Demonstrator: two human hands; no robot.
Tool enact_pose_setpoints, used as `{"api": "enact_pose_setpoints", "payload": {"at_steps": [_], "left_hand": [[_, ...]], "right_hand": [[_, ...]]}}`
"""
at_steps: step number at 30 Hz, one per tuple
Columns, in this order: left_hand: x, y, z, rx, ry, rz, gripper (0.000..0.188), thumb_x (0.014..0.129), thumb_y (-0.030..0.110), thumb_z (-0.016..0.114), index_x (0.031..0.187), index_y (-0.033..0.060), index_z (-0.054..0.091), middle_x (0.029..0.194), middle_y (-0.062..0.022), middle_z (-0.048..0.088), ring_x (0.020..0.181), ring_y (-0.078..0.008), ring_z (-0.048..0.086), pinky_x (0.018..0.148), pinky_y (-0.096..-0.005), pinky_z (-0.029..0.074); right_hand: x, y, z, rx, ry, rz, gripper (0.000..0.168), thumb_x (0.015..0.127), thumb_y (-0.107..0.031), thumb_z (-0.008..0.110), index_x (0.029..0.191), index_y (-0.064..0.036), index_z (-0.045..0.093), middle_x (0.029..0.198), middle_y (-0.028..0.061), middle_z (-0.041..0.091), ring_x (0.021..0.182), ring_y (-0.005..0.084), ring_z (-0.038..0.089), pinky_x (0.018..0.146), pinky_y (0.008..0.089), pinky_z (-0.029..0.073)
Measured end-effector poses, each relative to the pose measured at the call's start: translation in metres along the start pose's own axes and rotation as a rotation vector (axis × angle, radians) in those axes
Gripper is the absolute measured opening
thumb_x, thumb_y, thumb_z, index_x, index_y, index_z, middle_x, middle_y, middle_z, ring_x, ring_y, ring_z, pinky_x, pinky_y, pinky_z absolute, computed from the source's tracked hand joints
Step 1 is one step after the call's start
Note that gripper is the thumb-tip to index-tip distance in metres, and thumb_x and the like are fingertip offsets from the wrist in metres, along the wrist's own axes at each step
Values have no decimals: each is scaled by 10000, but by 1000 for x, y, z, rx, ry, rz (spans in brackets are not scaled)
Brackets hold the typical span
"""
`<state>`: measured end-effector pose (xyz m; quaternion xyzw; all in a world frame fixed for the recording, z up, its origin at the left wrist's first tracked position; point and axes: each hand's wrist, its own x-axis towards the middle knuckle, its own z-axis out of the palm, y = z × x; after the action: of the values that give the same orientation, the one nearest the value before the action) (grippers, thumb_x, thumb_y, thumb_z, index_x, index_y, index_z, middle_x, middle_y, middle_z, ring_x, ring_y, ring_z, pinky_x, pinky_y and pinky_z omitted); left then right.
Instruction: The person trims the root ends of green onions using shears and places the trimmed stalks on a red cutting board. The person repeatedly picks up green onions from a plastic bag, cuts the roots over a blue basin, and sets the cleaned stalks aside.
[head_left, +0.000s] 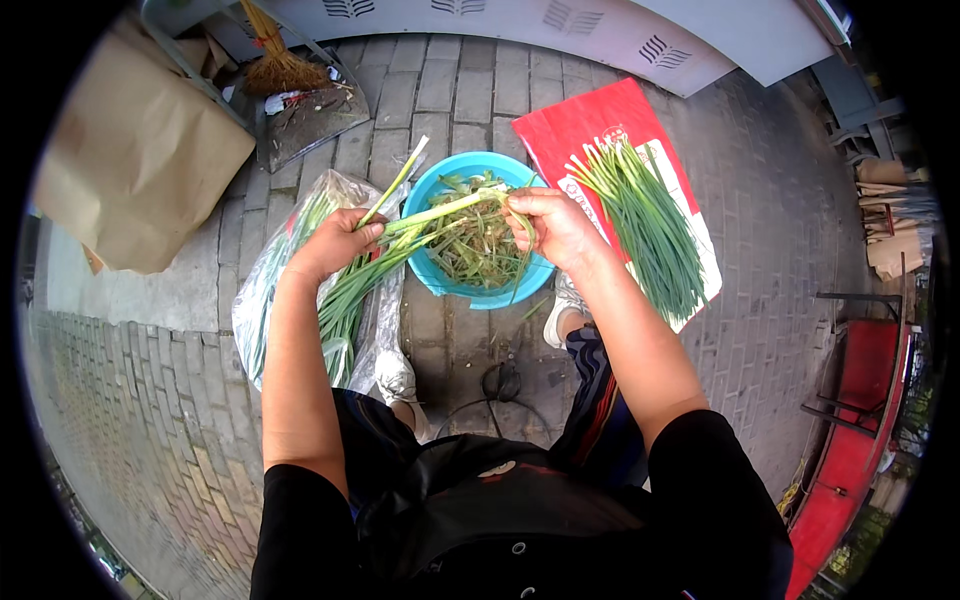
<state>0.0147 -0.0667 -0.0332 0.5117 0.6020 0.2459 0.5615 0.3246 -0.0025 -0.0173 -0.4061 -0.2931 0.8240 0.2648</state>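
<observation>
My left hand (341, 240) is closed on several green onions (442, 210), whose pale stems reach to the right over a turquoise plastic basin (421, 184). At the stems' far end, my right hand (551, 225) pinches a strip of leaf or outer skin that hangs down over the basin's right side. Peeled skins and leaf scraps (480, 255) lie in the basin. Beneath my left forearm, an open clear plastic bag (251, 300) holds more green onions. To the right, a bundle of green onions (652, 225) with pale ends upward rests on a red and white bag (544, 124).
A straw broom (274, 67) stands in a metal dustpan (330, 120) at the upper left, beside brown paper (142, 157). A metal cabinet (510, 22) runs along the top. A dark cable (501, 382) lies between my shoes. Red benches (840, 457) stand far right.
</observation>
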Motion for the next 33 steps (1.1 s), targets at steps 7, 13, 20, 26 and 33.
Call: {"api": "enact_pose_setpoints", "payload": {"at_steps": [7,13,20,26,33], "left_hand": [[-3,-11,-22,85,42,-42,207,892,144,573,1020,-7,631,772,3,607,685,-86,499,672,-249,434],[-2,-28,-32,101,90,-113,216,895,139,564,1029,-21,621,755,7,583,673,-84,480,659,-247,425],[-7,-15,-34,-66,169,-71,237,915,156,530,1071,-13,586,726,3,575,666,-76,491,650,-234,413],[-11,8,-32,-383,138,8,213,936,177,492,1019,-10,551,790,-68,627,722,-129,584,674,-250,467],[-8,25,-39,-715,186,228,195,952,145,423,1039,-13,498,979,-174,616,930,-290,622,816,-393,520]], "right_hand": [[3,-13,-17,-53,37,-74,139,795,-143,619,818,-6,617,627,20,550,515,106,468,483,230,357],[6,-18,-23,27,73,-173,139,829,-145,597,835,-6,593,627,2,505,512,93,427,481,235,343],[24,-9,-17,-267,133,-265,230,898,-151,529,1052,9,591,696,-17,530,569,67,446,517,235,362],[35,6,7,-869,302,-239,313,897,-126,511,1176,16,530,1007,62,616,692,86,552,595,231,445],[39,21,43,-801,40,-138,284,888,-129,520,1131,14,556,820,16,576,668,76,537,557,224,431]]}}
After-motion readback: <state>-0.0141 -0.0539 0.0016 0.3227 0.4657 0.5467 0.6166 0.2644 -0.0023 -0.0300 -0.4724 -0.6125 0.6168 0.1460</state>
